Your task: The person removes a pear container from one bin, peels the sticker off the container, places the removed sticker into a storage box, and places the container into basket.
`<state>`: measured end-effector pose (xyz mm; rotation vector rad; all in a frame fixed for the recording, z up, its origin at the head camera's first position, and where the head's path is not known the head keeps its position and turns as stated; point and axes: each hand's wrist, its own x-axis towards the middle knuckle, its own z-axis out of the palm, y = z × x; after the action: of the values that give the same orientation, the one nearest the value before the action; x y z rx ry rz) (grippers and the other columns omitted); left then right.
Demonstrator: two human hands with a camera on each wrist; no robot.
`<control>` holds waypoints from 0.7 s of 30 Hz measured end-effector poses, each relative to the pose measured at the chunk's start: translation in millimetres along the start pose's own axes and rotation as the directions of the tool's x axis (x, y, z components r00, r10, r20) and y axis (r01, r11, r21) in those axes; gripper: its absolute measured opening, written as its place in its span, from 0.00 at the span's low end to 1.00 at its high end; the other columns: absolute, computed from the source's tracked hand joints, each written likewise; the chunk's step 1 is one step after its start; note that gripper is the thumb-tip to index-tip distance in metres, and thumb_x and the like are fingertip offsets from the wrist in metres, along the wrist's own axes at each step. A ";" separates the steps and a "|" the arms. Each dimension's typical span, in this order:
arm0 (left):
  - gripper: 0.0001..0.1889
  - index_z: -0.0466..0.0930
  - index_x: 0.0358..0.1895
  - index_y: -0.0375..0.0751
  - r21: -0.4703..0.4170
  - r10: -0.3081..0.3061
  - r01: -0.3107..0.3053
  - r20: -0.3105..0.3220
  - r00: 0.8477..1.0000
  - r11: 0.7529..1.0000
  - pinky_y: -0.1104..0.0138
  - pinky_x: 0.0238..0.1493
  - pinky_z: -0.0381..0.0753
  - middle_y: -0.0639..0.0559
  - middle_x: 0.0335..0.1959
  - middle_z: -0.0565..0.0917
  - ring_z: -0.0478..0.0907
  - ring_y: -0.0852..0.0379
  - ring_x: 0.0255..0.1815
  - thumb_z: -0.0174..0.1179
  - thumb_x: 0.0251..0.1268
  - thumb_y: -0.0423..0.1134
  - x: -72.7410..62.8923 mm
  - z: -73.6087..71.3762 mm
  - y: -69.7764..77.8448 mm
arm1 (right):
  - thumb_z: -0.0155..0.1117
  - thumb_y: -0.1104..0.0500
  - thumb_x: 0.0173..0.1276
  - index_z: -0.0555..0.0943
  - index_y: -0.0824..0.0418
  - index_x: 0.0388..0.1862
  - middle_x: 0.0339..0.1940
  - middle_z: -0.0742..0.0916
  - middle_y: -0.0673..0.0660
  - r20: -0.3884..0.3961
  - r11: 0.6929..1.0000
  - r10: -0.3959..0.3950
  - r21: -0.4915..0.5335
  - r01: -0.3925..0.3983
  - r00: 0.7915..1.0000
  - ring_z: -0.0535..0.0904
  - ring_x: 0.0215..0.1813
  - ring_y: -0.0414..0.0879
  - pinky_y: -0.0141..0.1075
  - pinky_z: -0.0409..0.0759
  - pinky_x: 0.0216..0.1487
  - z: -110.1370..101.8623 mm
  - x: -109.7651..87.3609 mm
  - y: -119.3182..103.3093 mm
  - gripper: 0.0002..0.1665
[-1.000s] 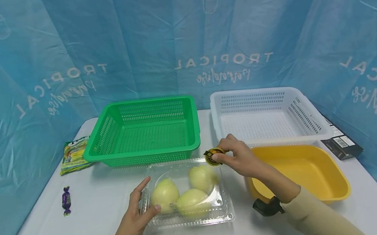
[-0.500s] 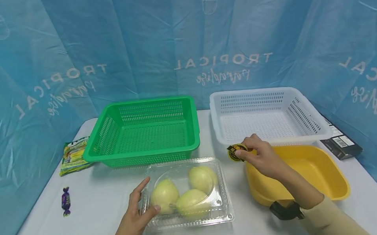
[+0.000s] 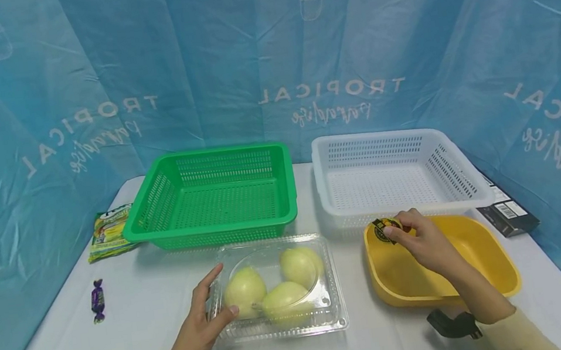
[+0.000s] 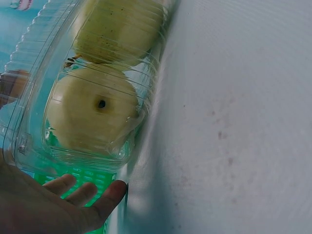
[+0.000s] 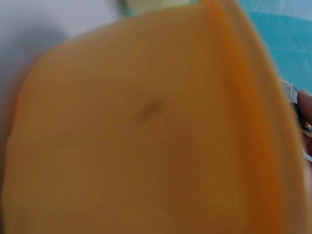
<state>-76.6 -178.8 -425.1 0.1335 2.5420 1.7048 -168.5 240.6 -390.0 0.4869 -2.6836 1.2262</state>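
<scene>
A clear plastic clamshell box (image 3: 325, 311) lies closed on the table, with three pale green pears (image 3: 287, 300) inside. My left hand (image 3: 200, 321) spans its left end, thumb and fingers spread and nearly straight against the side and lid. In the left wrist view the fingers (image 4: 83, 194) stretch out beside the box wall. My right hand (image 3: 425, 242) pinches a black and yellow label (image 3: 386, 231) between thumb and index finger, above the far left rim of the yellow basin (image 3: 474, 250). The right wrist view is mostly filled by the blurred basin wall (image 5: 136, 156).
A green basket (image 3: 224, 230) and a white basket (image 3: 402, 206) stand at the back. A yellow-green packet (image 3: 109, 233) leans by the green basket, with a purple-wrapped candy (image 3: 97, 301) nearer. A black box (image 3: 510, 218) lies at the right. Blue curtains (image 3: 222, 58) surround the table.
My right hand has carried the label rightward, from beside the clamshell's far right corner to above the yellow basin's rim. The left hand and the clamshell have stayed put.
</scene>
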 end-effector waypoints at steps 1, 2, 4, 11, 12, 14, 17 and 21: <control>0.38 0.47 0.72 0.67 0.001 0.002 -0.002 0.001 1.000 1.000 0.25 0.57 0.49 0.43 0.77 0.42 0.37 0.30 0.75 0.59 0.63 0.45 0.1 0.1 -0.1 | 0.59 0.53 0.68 0.73 0.56 0.24 0.27 0.72 0.51 -0.002 1.000 0.014 -0.015 -0.014 1.000 0.64 0.33 0.40 0.33 0.63 0.30 -1.7 -1.8 2.7 0.14; 0.38 0.47 0.72 0.67 0.001 0.003 -0.003 0.001 1.000 1.000 0.25 0.57 0.49 0.43 0.77 0.42 0.37 0.30 0.75 0.59 0.63 0.45 0.1 0.1 -0.1 | 0.59 0.52 0.68 0.74 0.56 0.25 0.27 0.72 0.52 -0.006 0.999 0.022 -0.029 -0.022 1.000 0.64 0.33 0.40 0.33 0.63 0.30 -3.1 -3.7 5.7 0.14; 0.38 0.47 0.72 0.68 0.000 0.003 -0.003 0.001 1.000 1.000 0.25 0.57 0.50 0.43 0.77 0.42 0.37 0.30 0.75 0.59 0.63 0.45 0.1 0.1 0.0 | 0.58 0.52 0.69 0.75 0.57 0.25 0.26 0.71 0.52 -0.014 0.998 0.043 -0.053 -0.044 0.999 0.64 0.32 0.39 0.33 0.63 0.29 -5.9 -7.1 11.8 0.14; 0.39 0.47 0.73 0.63 0.002 0.003 -0.003 -0.003 1.000 1.000 0.24 0.58 0.47 0.44 0.77 0.43 0.37 0.30 0.75 0.59 0.63 0.45 0.3 0.2 -1.5 | 0.59 0.51 0.68 0.76 0.57 0.25 0.28 0.74 0.52 -0.041 0.989 0.088 -0.119 -0.092 0.995 0.66 0.34 0.38 0.31 0.65 0.31 -11.7 -17.6 27.8 0.15; 0.39 0.47 0.74 0.62 0.003 0.007 -0.007 -0.003 1.000 1.000 0.24 0.57 0.47 0.44 0.77 0.43 0.38 0.30 0.75 0.59 0.63 0.45 0.2 0.3 -1.6 | 0.59 0.51 0.68 0.76 0.57 0.24 0.28 0.75 0.52 -0.046 0.988 0.088 -0.125 -0.093 0.995 0.66 0.34 0.38 0.31 0.65 0.32 -12.3 -18.9 29.3 0.15; 0.39 0.47 0.74 0.60 0.003 0.013 -0.013 -0.002 1.000 1.000 0.24 0.57 0.48 0.44 0.77 0.43 0.38 0.30 0.75 0.59 0.63 0.45 0.2 0.3 -1.9 | 0.60 0.52 0.68 0.76 0.57 0.24 0.27 0.75 0.52 -0.055 0.985 0.093 -0.139 -0.100 0.994 0.66 0.33 0.38 0.30 0.65 0.32 -13.7 -21.6 32.6 0.15; 0.39 0.47 0.74 0.61 -0.002 0.023 -0.023 -0.001 1.000 1.000 0.24 0.57 0.48 0.43 0.77 0.43 0.38 0.30 0.75 0.59 0.63 0.44 0.4 0.5 -2.5 | 0.59 0.51 0.68 0.76 0.57 0.25 0.27 0.75 0.52 -0.050 0.981 0.114 -0.155 -0.120 0.992 0.67 0.34 0.38 0.30 0.65 0.32 -16.2 -24.9 37.4 0.14; 0.39 0.47 0.73 0.62 -0.006 0.033 -0.033 -0.001 0.999 0.999 0.24 0.57 0.47 0.43 0.77 0.43 0.38 0.30 0.75 0.59 0.63 0.43 0.2 0.7 -2.5 | 0.58 0.51 0.69 0.77 0.58 0.27 0.28 0.76 0.53 -0.027 0.973 0.141 -0.183 -0.143 0.990 0.67 0.36 0.40 0.31 0.65 0.33 -20.2 -27.5 45.2 0.14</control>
<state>-76.8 -179.1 -427.6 0.1748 2.5493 1.7243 -158.6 289.9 -416.1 0.2638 -2.8262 0.9942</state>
